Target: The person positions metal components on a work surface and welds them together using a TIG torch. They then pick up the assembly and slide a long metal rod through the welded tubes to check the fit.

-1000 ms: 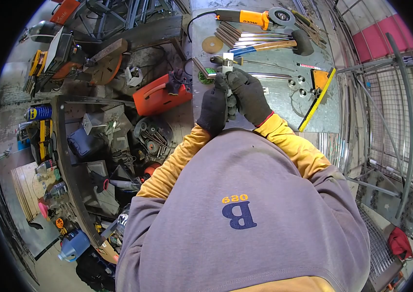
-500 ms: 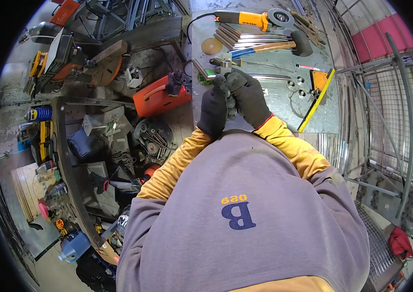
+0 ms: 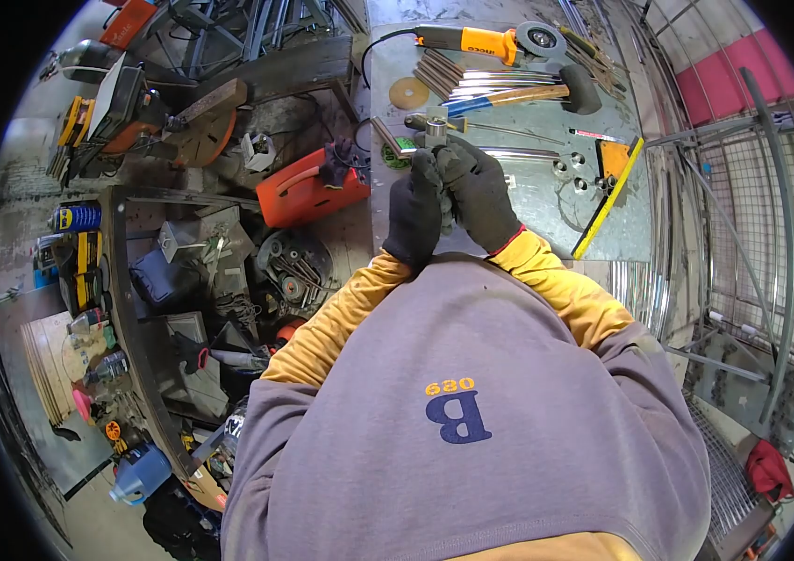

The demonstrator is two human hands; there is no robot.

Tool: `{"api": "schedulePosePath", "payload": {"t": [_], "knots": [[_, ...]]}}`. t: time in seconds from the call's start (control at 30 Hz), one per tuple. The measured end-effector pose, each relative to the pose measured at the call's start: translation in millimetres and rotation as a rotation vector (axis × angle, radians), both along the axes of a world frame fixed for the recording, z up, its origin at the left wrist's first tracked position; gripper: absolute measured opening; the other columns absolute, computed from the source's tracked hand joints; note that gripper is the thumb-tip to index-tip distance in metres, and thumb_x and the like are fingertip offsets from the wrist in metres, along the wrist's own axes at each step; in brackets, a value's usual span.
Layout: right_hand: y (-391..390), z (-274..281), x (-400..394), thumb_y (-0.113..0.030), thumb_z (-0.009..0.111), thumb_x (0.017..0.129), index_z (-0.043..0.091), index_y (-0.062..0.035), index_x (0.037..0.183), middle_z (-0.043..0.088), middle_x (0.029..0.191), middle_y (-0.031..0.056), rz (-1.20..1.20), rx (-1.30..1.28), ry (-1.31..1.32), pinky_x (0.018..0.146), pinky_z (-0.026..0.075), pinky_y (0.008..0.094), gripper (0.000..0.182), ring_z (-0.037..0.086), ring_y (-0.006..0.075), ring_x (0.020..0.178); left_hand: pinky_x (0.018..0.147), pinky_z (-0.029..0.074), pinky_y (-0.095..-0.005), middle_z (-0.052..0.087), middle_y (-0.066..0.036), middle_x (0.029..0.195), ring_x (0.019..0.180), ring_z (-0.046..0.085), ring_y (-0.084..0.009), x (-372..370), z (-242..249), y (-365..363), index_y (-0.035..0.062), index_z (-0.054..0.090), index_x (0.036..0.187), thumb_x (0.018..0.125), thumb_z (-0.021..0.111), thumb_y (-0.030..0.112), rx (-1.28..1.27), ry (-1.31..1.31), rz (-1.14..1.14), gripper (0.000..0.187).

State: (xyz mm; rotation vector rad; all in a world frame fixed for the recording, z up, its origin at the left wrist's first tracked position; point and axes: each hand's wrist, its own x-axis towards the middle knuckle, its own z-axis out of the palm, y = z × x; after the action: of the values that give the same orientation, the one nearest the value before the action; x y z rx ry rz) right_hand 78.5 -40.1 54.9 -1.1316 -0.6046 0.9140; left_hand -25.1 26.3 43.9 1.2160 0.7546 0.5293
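My left hand (image 3: 414,210), in a dark work glove, is closed beside my right hand. The gloved right hand (image 3: 481,192) is closed too, its fingers touching the left's. Both grip a short shiny metal piece (image 3: 436,129) with a rounded end, which stands up past the fingertips; its lower part is hidden by the gloves. Just beyond it a screwdriver (image 3: 457,123) lies on the metal tabletop (image 3: 528,210). To the left are a green disc (image 3: 395,155) and a flat metal bar (image 3: 386,134). Polished rods (image 3: 528,150) lie to the right.
Farther back lie an orange angle grinder (image 3: 472,40) and a mallet (image 3: 582,91). Several small metal rings (image 3: 579,184) and a yellow-edged square (image 3: 608,201) sit on the right. A red-orange case (image 3: 308,192) stands left of the table. Wire mesh (image 3: 752,187) rises at far right.
The hands stay together, and the metal piece is held slightly more upright. The whole view has shifted very slightly.
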Motion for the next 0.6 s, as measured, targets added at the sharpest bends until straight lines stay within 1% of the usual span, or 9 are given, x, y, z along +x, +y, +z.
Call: {"api": "schedulePosePath", "payload": {"t": [0.2, 0.27, 0.3, 0.37, 0.4, 0.47, 0.5, 0.57, 0.6], "knots": [[1, -1, -2, -0.032, 0.065, 0.107, 0.07, -0.0034, 0.126, 0.071, 0.099, 0.0004, 0.002, 0.023, 0.041, 0.072, 0.051, 0.0236, 0.035, 0.06, 0.0051, 0.084, 0.051, 0.042, -0.0263, 0.053, 0.005, 0.067, 0.057, 0.05, -0.0067, -4, -5, 2, 0.0126, 0.063, 0.087, 0.108, 0.034, 0.07, 0.083, 0.04, -0.03, 0.068], [3, -4, -3, -0.032, 0.064, 0.107, 0.07, -0.0037, 0.126, 0.071, 0.098, 0.0002, -0.031, 0.062, -0.021, 0.071, 0.051, 0.0237, 0.034, 0.06, 0.0055, 0.083, 0.051, 0.042, -0.0266, 0.052, 0.005, 0.067, 0.057, 0.05, -0.0067, -4, -7, 3, 0.014, 0.062, 0.087, 0.108, 0.034, 0.07, -0.056, 0.029, -0.033, 0.066], [2, -5, -3, -0.032, 0.064, 0.107, 0.07, -0.0037, 0.126, 0.071, 0.098, 0.0002, -0.032, 0.061, -0.021, 0.071, 0.051, 0.0237, 0.034, 0.06, 0.0055, 0.083, 0.051, 0.042, -0.0266, 0.052, 0.005, 0.067, 0.057, 0.05, -0.0067, -2, -8, 3, 0.014, 0.062, 0.087, 0.108, 0.034, 0.07, -0.057, 0.029, -0.034, 0.066], [0, -6, -1, -0.031, 0.065, 0.107, 0.069, -0.0039, 0.126, 0.071, 0.097, 0.0009, 0.016, 0.014, 0.063, 0.073, 0.052, 0.024, 0.034, 0.063, 0.0063, 0.085, 0.045, 0.043, -0.0298, 0.053, 0.0, 0.061, 0.048, 0.051, -0.0117, 2, -11, 4, 0.0105, 0.062, 0.078, 0.102, 0.041, 0.077, 0.038, -0.005, 0.05, 0.073], [-2, -4, 4, -0.031, 0.065, 0.107, 0.069, -0.0039, 0.126, 0.071, 0.097, 0.0009, 0.013, 0.013, 0.063, 0.073, 0.052, 0.024, 0.034, 0.063, 0.0063, 0.085, 0.045, 0.043, -0.0298, 0.053, 0.0, 0.061, 0.048, 0.051, -0.0117, 2, -8, 5, 0.0105, 0.062, 0.078, 0.102, 0.041, 0.077, 0.037, -0.005, 0.048, 0.073], [-4, 1, 16, -0.029, 0.06, 0.109, 0.066, -0.0042, 0.129, 0.074, 0.1, 0.0053, 0.183, -0.215, 0.249, 0.083, 0.055, 0.0299, 0.033, 0.07, 0.0166, 0.09, 0.046, 0.044, -0.0302, 0.055, 0.0, 0.063, 0.049, 0.054, -0.0136, -1, -1, 12, 0.0114, 0.065, 0.086, 0.1, 0.039, 0.081, -0.222, 0.074, -0.029, 0.076], [-2, -1, 18, -0.029, 0.06, 0.109, 0.066, -0.0042, 0.129, 0.074, 0.1, 0.0053, 0.179, -0.215, 0.25, 0.083, 0.055, 0.0299, 0.033, 0.07, 0.0166, 0.09, 0.046, 0.044, -0.0302, 0.055, 0.0, 0.063, 0.049, 0.054, -0.0136, -3, 0, 15, 0.0114, 0.065, 0.086, 0.1, 0.039, 0.081, -0.222, 0.075, -0.033, 0.076], [3, -9, 20, -0.026, 0.053, 0.111, 0.064, -0.0048, 0.133, 0.075, 0.11, 0.0106, -0.01, -0.199, -0.423, 0.093, 0.056, 0.0354, 0.032, 0.072, 0.0278, 0.098, 0.047, 0.045, -0.0308, 0.06, -0.001, 0.068, 0.053, 0.057, -0.0153, -7, 0, 20, 0.013, 0.068, 0.099, 0.098, 0.034, 0.085, -0.549, -0.113, -0.112, 0.079], [8, -15, 21, -0.036, 0.036, 0.116, 0.063, -0.0047, 0.135, 0.074, 0.12, 0.0133, 0.035, -0.229, -0.341, 0.1, 0.053, 0.0381, 0.045, 0.07, 0.034, 0.103, 0.048, 0.046, -0.0323, 0.063, -0.001, 0.073, 0.056, 0.059, -0.0163, -7, -1, 22, 0.0146, 0.068, 0.11, 0.098, 0.031, 0.086, -0.57, -0.103, -0.143, 0.081]]}}
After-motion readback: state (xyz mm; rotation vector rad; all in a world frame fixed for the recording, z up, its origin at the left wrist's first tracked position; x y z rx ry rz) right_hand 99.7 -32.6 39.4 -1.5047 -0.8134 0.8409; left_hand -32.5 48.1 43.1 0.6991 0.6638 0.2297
